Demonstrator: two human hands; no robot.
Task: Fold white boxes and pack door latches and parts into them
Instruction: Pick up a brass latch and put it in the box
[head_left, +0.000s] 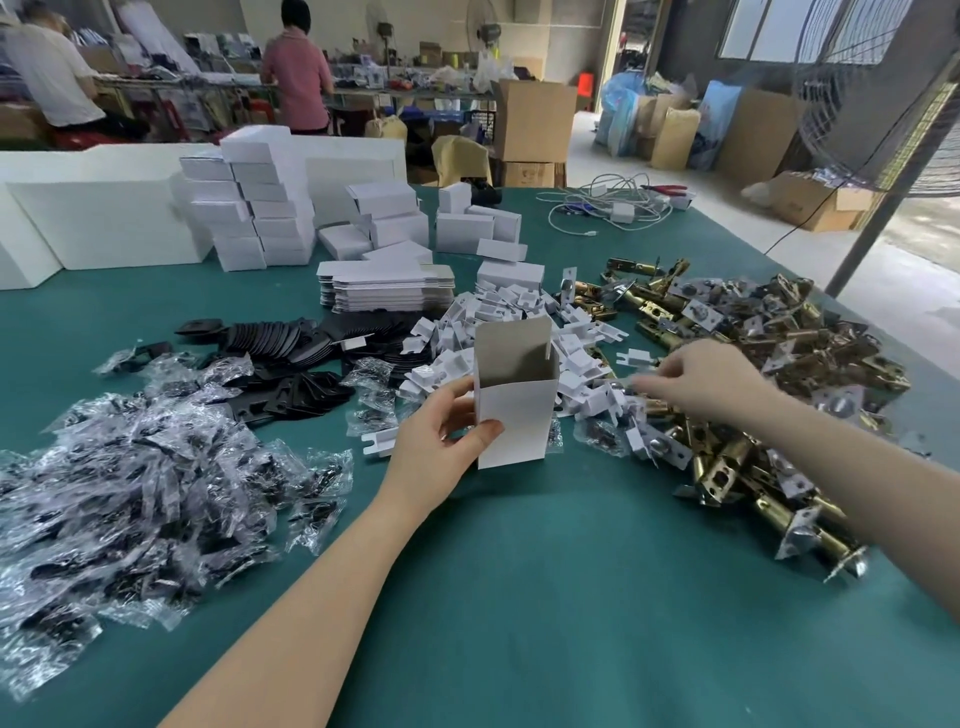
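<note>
Open-topped white box (514, 410) is held upright above the green surface (545, 597) by left hand (441, 436), thumb on front; right hand (696, 376) pinches among white inserts (519, 312) beside latches (727, 457); box mouth is best kept level and steady; one piece taken.

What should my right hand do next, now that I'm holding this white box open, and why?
Probably pick one white card insert from the pile under your right hand and bring it to the box. The white box stands upright in your left hand, top flap up and mouth open, with nothing visible inside. Your right fingers are already curled at the inserts, beside the brass door latches.
</note>
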